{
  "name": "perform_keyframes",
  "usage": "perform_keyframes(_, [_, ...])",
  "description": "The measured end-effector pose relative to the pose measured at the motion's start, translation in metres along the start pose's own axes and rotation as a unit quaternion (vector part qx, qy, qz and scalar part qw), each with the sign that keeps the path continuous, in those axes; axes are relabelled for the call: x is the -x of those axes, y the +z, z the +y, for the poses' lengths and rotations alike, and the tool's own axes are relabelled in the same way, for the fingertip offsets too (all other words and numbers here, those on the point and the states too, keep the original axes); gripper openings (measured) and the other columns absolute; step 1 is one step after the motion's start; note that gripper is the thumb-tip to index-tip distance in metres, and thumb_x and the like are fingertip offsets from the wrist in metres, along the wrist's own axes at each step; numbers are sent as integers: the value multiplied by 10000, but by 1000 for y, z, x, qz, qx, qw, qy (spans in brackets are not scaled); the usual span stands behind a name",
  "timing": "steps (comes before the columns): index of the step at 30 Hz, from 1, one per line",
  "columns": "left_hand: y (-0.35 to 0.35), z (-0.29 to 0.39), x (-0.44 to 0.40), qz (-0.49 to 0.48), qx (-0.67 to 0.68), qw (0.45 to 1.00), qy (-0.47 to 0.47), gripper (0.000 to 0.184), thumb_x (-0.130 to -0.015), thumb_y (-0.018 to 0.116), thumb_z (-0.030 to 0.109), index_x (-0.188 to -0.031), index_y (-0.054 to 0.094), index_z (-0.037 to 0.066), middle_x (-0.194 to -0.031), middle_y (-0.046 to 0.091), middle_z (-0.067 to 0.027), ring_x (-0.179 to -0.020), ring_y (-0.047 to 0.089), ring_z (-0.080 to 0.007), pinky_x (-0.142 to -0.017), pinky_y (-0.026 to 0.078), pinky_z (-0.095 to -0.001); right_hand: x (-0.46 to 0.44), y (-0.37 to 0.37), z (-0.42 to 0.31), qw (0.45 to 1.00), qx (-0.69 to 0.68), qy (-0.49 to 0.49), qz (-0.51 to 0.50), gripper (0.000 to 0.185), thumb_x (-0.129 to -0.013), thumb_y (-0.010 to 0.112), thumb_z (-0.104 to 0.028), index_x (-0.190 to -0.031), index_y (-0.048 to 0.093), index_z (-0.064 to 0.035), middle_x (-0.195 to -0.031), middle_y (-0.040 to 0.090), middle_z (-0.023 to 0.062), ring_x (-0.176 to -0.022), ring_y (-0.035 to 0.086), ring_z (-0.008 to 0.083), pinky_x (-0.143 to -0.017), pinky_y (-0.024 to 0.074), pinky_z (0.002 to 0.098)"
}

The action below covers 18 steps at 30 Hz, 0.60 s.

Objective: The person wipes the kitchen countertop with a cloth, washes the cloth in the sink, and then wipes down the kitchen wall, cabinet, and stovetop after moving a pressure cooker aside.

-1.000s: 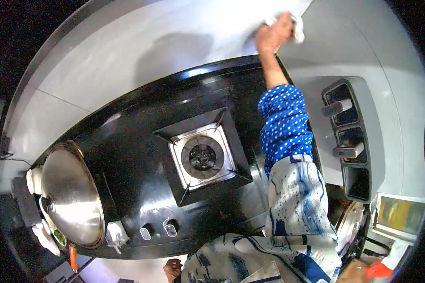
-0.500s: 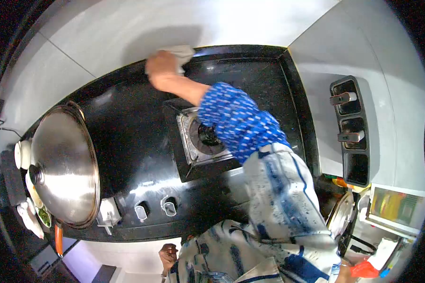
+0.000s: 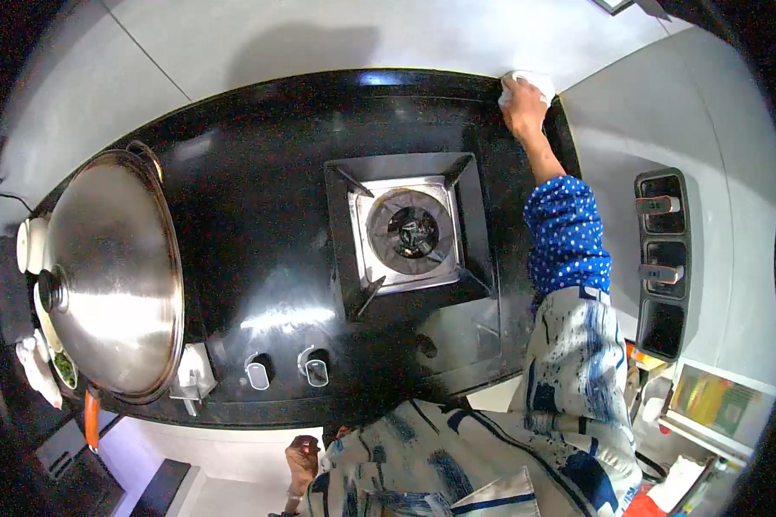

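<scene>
My right hand [image 3: 524, 110] is closed on a white cloth [image 3: 539, 84], pressing it to the raised black edge at the back right corner of the stove top [image 3: 259, 198]. Part of the cloth is hidden under the fingers. Below and left of that arm sits the gas burner [image 3: 414, 228] in its square frame. Down by the counter's front, my left hand [image 3: 302, 464] hangs with its fingers curled in; I see nothing in it.
A large wok with a domed metal lid [image 3: 116, 276] covers the left side. Two knobs [image 3: 257, 372] are at the front. A grey wall rack [image 3: 662, 263] hangs on the right. Bowls with food and an orange handle [image 3: 91, 420] lie at far left.
My right hand has carried the cloth rightward along the back edge to the corner. The burner is now uncovered by the arm. My left hand stays low at the front.
</scene>
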<state>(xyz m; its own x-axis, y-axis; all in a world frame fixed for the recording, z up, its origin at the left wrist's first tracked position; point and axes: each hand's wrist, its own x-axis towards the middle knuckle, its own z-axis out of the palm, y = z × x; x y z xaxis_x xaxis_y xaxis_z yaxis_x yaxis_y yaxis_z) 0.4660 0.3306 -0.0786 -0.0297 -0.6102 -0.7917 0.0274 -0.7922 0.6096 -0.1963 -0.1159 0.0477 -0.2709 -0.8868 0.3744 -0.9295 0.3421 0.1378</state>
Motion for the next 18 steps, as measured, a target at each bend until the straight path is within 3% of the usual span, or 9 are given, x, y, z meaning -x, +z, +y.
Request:
perform_keyframes(2, [6, 0, -4, -20, 30, 999, 23, 268, -841, 484, 196, -828, 606, -42, -790, 635, -144, -653, 619, -253, -592, 545, -367, -10, 16, -34, 998, -32, -23, -41, 534, -638, 619, -25, -1147, 540, -166, -1039, 579, 108, -1004, 531, 317, -824, 455, 430])
perform_keyframes(6, [14, 20, 1, 3, -118, 992, 35, 20, -758, 569, -11, -776, 562, -6, -711, 596, -44, -616, 567, -110, -546, 464, -233, -14, -15, -207, 955, -133, -245, -100, 545, -629, 695, -132, -1144, 522, -91, -1089, 549, 138, -1036, 504, 312, -890, 412, 432])
perform_keyframes(8, [16, 28, 2, 33, -53, 997, 37, 26, -763, 563, -11, -788, 562, -3, -715, 591, -46, -627, 567, -112, -553, 465, -228, -18, -29, -287, 941, -155, -288, -89, 427, -688, 650, -126, -1098, 542, -78, -1048, 569, 127, -1028, 510, 314, -859, 417, 455])
perform_keyframes(9, [9, 26, 2, 39, -42, 997, 59, 42, -768, 550, -10, -807, 563, -4, -715, 586, -48, -635, 565, -114, -554, 465, -226, -15, -32, -299, 931, -170, -323, 23, 347, -738, 595, -122, -1080, 552, -76, -1038, 579, 123, -1009, 522, 320, -854, 419, 459])
perform_keyframes(12, [-5, 27, 1, 27, -28, 999, 15, 94, -784, 507, 4, -858, 564, -8, -713, 577, -60, -657, 560, -121, -552, 461, -218, -20, -18, -268, 940, -160, -300, 6, 280, -767, 551, -114, -1043, 571, -73, -1009, 591, 116, -975, 545, 304, -832, 434, 440])
perform_keyframes(13, [-3, 21, -3, 29, 321, 945, -46, 115, -779, 522, 67, -849, 572, -10, -721, 586, -75, -638, 568, -123, -523, 453, -224, -18, -11, -229, 927, -158, -331, 78, 286, -772, 531, -108, -1053, 583, -87, -998, 599, 110, -949, 561, 287, -811, 448, 426])
perform_keyframes(14, [-4, 15, -2, 25, 327, 944, -44, 115, -779, 522, 67, -849, 572, -10, -721, 586, -75, -638, 568, -123, -523, 453, -224, -17, -28, -192, 930, -293, -171, -140, 331, -775, 514, -94, -1099, 579, -114, -1028, 600, 100, -947, 562, 280, -813, 452, 421])
perform_keyframes(16, [1, 8, -1, 38, -17, 997, 61, 122, -767, 537, 74, -844, 575, -13, -717, 591, -77, -621, 566, -126, -513, 447, -242, -1, -16, -113, 979, -74, -188, -32, 383, -797, 472, -84, -1164, 550, -161, -1143, 554, 122, -1049, 529, 288, -889, 425, 422])
perform_keyframes(18, [15, 19, 4, 27, -32, 995, 92, 105, -755, 538, 42, -838, 574, -11, -699, 583, -70, -607, 554, -123, -513, 437, -250, 2, 25, -22, 997, -54, -39, -30, 408, -812, 466, -96, -1214, 503, -157, -1204, 521, 115, -1107, 497, 289, -924, 406, 396])
